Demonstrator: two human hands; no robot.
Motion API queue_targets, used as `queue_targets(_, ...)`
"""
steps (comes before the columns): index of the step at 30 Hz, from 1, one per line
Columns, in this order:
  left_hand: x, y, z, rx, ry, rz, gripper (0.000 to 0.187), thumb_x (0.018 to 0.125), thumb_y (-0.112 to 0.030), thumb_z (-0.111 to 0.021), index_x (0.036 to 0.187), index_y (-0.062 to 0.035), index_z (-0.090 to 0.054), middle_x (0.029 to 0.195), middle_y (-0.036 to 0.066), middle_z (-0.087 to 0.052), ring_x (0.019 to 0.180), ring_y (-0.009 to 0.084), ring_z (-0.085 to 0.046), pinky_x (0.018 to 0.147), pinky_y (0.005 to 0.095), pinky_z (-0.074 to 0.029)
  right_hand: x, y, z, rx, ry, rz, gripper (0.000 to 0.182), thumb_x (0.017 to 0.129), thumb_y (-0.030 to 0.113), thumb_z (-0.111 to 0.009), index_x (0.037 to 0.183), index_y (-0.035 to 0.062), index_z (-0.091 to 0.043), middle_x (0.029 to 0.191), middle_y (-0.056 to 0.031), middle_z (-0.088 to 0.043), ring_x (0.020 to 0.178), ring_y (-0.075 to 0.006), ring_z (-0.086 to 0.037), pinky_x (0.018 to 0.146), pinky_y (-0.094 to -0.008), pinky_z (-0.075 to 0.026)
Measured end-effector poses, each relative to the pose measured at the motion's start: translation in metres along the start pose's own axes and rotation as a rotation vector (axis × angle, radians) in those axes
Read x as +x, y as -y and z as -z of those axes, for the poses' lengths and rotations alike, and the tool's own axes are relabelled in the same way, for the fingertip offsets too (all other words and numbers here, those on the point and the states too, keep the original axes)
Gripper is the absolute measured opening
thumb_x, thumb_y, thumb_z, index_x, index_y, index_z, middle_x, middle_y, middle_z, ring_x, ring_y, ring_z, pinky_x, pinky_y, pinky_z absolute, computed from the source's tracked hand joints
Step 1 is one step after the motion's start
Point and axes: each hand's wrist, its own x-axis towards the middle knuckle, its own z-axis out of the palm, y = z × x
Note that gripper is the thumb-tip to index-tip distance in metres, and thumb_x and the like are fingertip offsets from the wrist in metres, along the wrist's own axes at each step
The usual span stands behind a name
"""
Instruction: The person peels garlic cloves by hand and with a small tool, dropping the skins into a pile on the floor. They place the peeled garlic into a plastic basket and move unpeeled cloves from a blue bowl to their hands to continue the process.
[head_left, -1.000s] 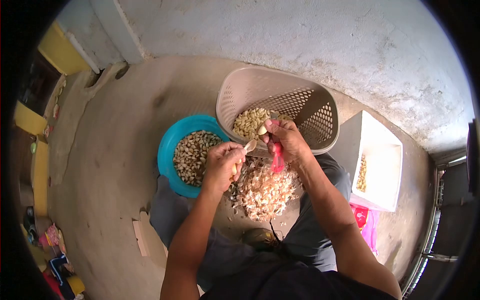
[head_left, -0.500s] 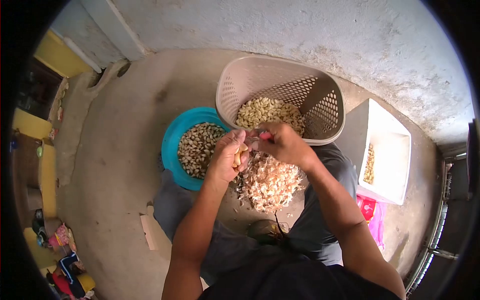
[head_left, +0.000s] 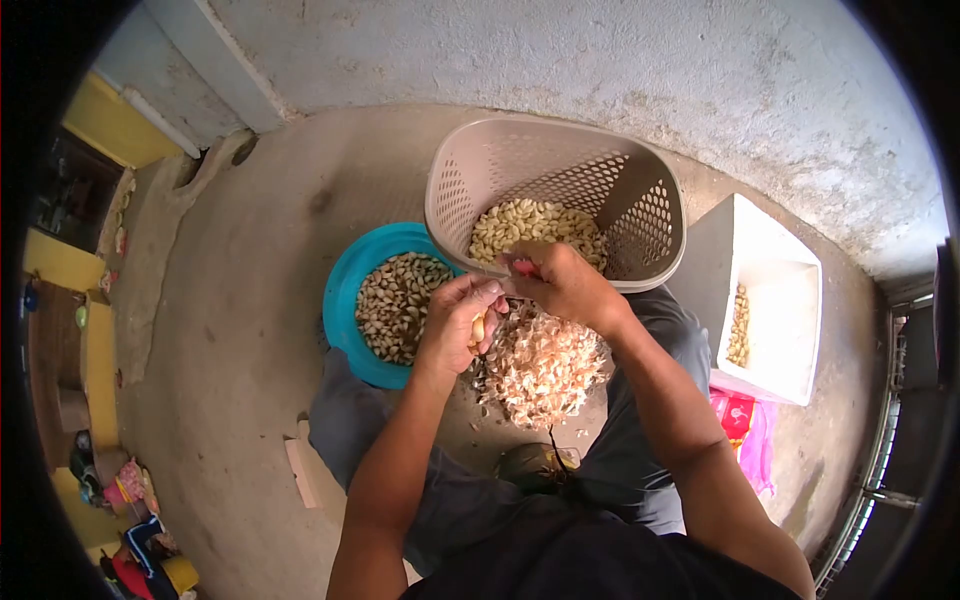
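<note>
My left hand (head_left: 457, 325) is closed around a few pale garlic cloves (head_left: 478, 328), which show between the palm and curled fingers. My right hand (head_left: 562, 285) grips a small knife with a red handle (head_left: 525, 267); its blade is mostly hidden where the fingertips of both hands meet. Below the hands lies a heap of papery, pinkish-white skins (head_left: 548, 370). To the left, a blue basin (head_left: 340, 290) holds many unpeeled cloves (head_left: 385, 310). Just beyond my hands, a beige perforated basket (head_left: 455, 185) contains pale peeled cloves (head_left: 535, 222).
A white foam box (head_left: 790, 350) with some cloves lies on the right, beside a pink plastic bag (head_left: 755, 450). Cardboard (head_left: 303, 470) rests on the floor at left. My legs flank the skin heap, and a wall (head_left: 600, 60) rises behind the basket.
Both hands stay together with small finger movements, and the left fingers cover more of the cloves. The red handle has shifted slightly left. The whole view has shifted a little.
</note>
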Motion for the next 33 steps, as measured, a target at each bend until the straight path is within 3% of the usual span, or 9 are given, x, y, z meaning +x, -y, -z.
queue_targets(4,0.005,0.001,0.010,-0.186,-0.068,-0.001,0.013,0.098,-0.015,-0.063,0.098,-0.0018,-0.065,0.084,0.009,-0.063,0.054,0.0090,-0.054,0.038,0.0252,-0.041,0.003,-0.009,-0.009,0.024,-0.194,0.070,0.021,0.088,0.005,-0.069,0.102,-0.0062,-0.059,0.091,-0.0212,-0.062,0.083,-0.0350,-0.063,0.074,-0.0411,-0.049)
queue_targets(7,0.008,-0.001,0.019,-0.288,-0.141,0.007,0.013,0.098,-0.015,-0.064,0.098,-0.0022,-0.066,0.085,0.007,-0.064,0.055,0.0093,-0.054,0.039,0.0267,-0.041,0.006,-0.013,0.000,-0.124,-0.105,0.113,0.014,0.089,0.002,-0.064,0.101,-0.0052,-0.060,0.094,-0.0227,-0.061,0.086,-0.0355,-0.063,0.077,-0.0408,-0.049)
queue_targets(11,0.006,-0.006,0.017,-0.295,-0.153,0.035,0.012,0.098,-0.015,-0.064,0.099,-0.0029,-0.067,0.083,0.005,-0.063,0.055,0.0093,-0.054,0.040,0.0264,-0.041,0.001,-0.006,-0.012,-0.010,-0.048,-0.023,0.021,0.094,0.014,-0.070,0.102,-0.0041,-0.062,0.094,-0.0244,-0.070,0.088,-0.0390,-0.070,0.076,-0.0431,-0.052)
queue_targets(14,0.005,-0.003,0.014,-0.291,-0.118,0.016,0.013,0.100,-0.014,-0.061,0.100,-0.0025,-0.066,0.081,0.005,-0.063,0.055,0.0092,-0.054,0.040,0.0261,-0.042,0.003,-0.001,-0.022,-0.054,-0.047,0.071,0.028,0.094,0.023,-0.072,0.099,-0.0033,-0.063,0.093,-0.0242,-0.072,0.088,-0.0401,-0.071,0.073,-0.0453,-0.053)
queue_targets(17,0.004,-0.004,0.011,-0.271,-0.139,0.012,0.014,0.101,-0.013,-0.058,0.101,-0.0014,-0.065,0.080,0.004,-0.063,0.055,0.0092,-0.054,0.040,0.0258,-0.042,0.005,-0.003,-0.028,-0.132,-0.028,0.034,0.030,0.094,0.027,-0.072,0.096,-0.0020,-0.063,0.089,-0.0240,-0.071,0.086,-0.0420,-0.070,0.072,-0.0465,-0.052)
queue_targets(21,0.003,-0.002,0.014,-0.231,-0.137,0.001,0.014,0.101,-0.012,-0.057,0.101,-0.0009,-0.065,0.079,0.002,-0.062,0.056,0.0087,-0.054,0.041,0.0253,-0.043,0.008,0.007,-0.029,-0.273,-0.008,-0.041,0.040,0.098,0.036,-0.067,0.090,-0.0025,-0.062,0.083,-0.0255,-0.068,0.082,-0.0442,-0.068,0.070,-0.0485,-0.051)
queue_targets(24,0.001,0.001,0.014,-0.254,-0.157,0.010,0.012,0.100,-0.012,-0.059,0.100,-0.0017,-0.065,0.079,0.002,-0.063,0.057,0.0083,-0.054,0.041,0.0249,-0.042,0.010,-0.002,-0.035,-0.290,-0.036,0.035,0.043,0.099,0.039,-0.064,0.087,-0.0023,-0.062,0.079,-0.0259,-0.067,0.079,-0.0451,-0.068,0.067,-0.0492,-0.051)
queue_targets(30,0.003,0.003,0.012,-0.373,-0.259,0.037,0.011,0.099,-0.017,-0.063,0.099,-0.0059,-0.067,0.079,0.000,-0.063,0.057,0.0070,-0.054,0.041,0.0242,-0.041,0.009,0.004,-0.044,-0.384,-0.058,0.105,0.035,0.098,0.035,-0.064,0.091,0.0005,-0.062,0.076,-0.0245,-0.067,0.074,-0.0441,-0.068,0.063,-0.0503,-0.053)
queue_targets(33,0.004,0.001,0.016,-0.404,-0.280,0.079,0.014,0.100,-0.021,-0.065,0.098,-0.0079,-0.068,0.079,-0.001,-0.063,0.056,0.0065,-0.054,0.040,0.0235,-0.039,0.002,0.005,-0.050,-0.494,0.018,0.165,0.028,0.096,0.029,-0.068,0.098,0.0015,-0.065,0.081,-0.0209,-0.068,0.079,-0.0414,-0.069,0.067,-0.0466,-0.053)
